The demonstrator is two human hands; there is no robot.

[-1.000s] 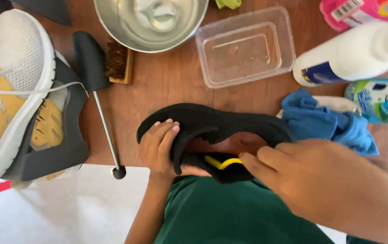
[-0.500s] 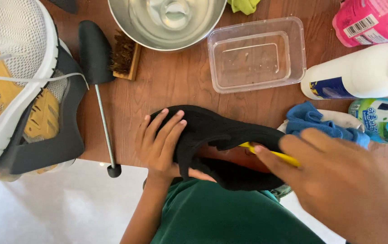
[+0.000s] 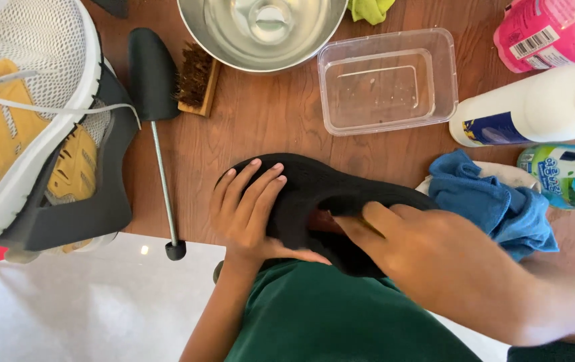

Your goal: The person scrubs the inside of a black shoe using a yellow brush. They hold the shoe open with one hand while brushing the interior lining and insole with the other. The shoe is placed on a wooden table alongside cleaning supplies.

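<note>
Cleaning of the black shoe (image 3: 314, 194) seemed to be the step in hand. The shoe lay at the near edge of the desk (image 3: 267, 134), partly over the person's lap. The left hand (image 3: 247, 211) lay flat on its upper with fingers spread, pressing it down, not closed around it. The right hand (image 3: 448, 268) reached into the shoe opening with its fingers curled; whether its grip had hold of any tool I could not tell, because the fingertips were hidden inside and blurred. My judgement: the next move needs the left hand to keep the shoe steady while the right works inside. A blue cloth (image 3: 495, 201) lay just beside the shoe, a clear box (image 3: 388, 80) behind. The white shoe (image 3: 26, 114) was cut off at the left edge.
</note>
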